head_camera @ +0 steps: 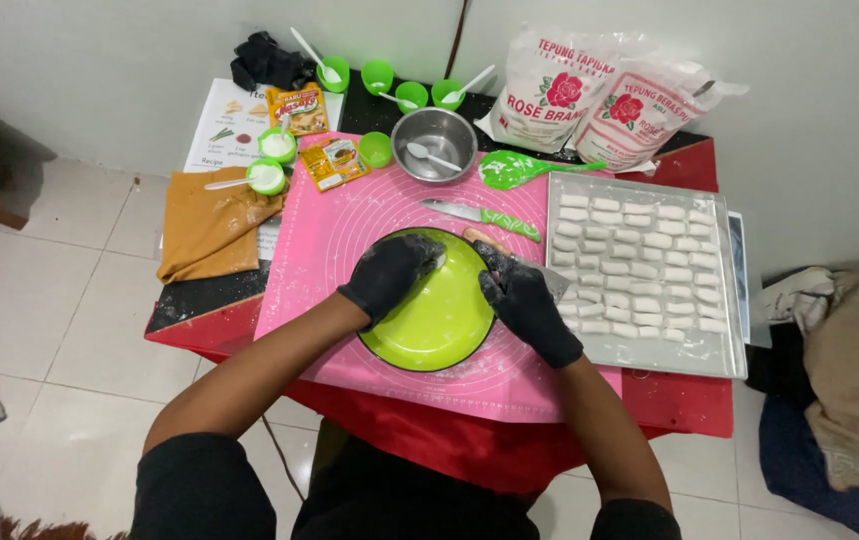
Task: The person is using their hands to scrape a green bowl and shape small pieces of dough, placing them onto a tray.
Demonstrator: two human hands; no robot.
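Note:
A round lime-green plate [441, 318] lies on a pink silicone mat [329, 235]. Both my hands wear black gloves. My left hand [389, 275] curls over the plate's upper left rim, fingers bent on it. My right hand [521, 298] rests at the plate's right edge, fingers closed, with a grey metal scraper blade [553, 283] showing just beside it. Whether anything small sits between the fingers is hidden. A metal tray [719, 355] with rows of several small white dough pieces [639, 258] lies right of my right hand.
A green-handled knife [481, 214], green spatula [524, 168] and steel bowl with spoon [436, 143] lie behind the plate. Two flour bags [599, 100], green cups [377, 75], seasoning packets [298, 108] and a brown cloth [211, 225] stand further back and left. Clothes [849, 370] pile at the right.

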